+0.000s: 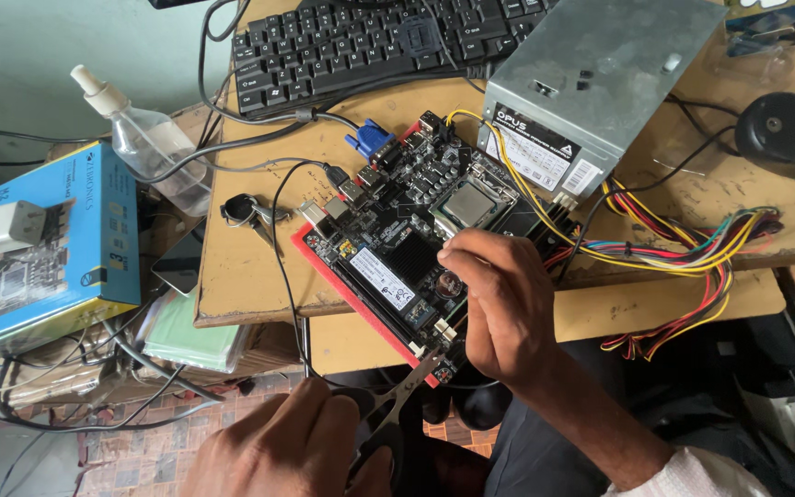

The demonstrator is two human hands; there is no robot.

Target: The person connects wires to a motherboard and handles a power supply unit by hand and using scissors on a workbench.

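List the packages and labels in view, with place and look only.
Blue box: far left, flat rectangular carton, blue with a board picture.
Power supply label: on the grey metal box's side, black and white.
Memory sticker: white strip on the motherboard.

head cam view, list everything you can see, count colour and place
motherboard: 1, black on a red base, desk centre
power supply: 1, grey metal box, upper right
wire bundle: 1, multicoloured, right of the board
keyboard: 1, black, top
mouse: 1, black, far right
spray bottle: 1, clear, upper left
box: 1, blue, left
keys: 1 bunch, dark, left of the board
scissors: 1, black-handled, at the board's near corner
left hand: holds the scissors
right hand: fingertips on the board
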